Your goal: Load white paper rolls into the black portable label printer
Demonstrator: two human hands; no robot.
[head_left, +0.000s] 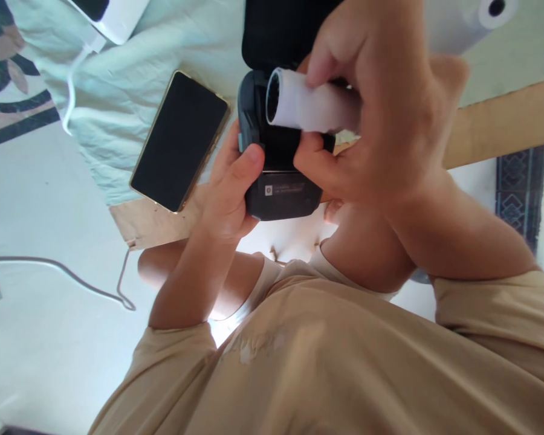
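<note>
My left hand (231, 187) grips the side of a small black receipt printer (283, 199), its thumb lying along the near left edge. The printer's compartment is uncovered, with a dark flap (281, 30) beyond it. Just above the compartment, my right hand (381, 103) pinches a white paper roll (299, 99) between thumb and fingers. The roll lies sideways, its dark hollow core facing left. My right hand hides the roll's right end and part of the printer, so I cannot tell whether the roll touches the compartment.
A black-screened phone (180, 142) rests on the pale green cloth (204, 36), left of the printer. At the upper left is a white device (122, 18) with a white cable (71, 90). Another white roll (462, 24) stands at the upper right. A wooden edge (503, 124) runs below the cloth.
</note>
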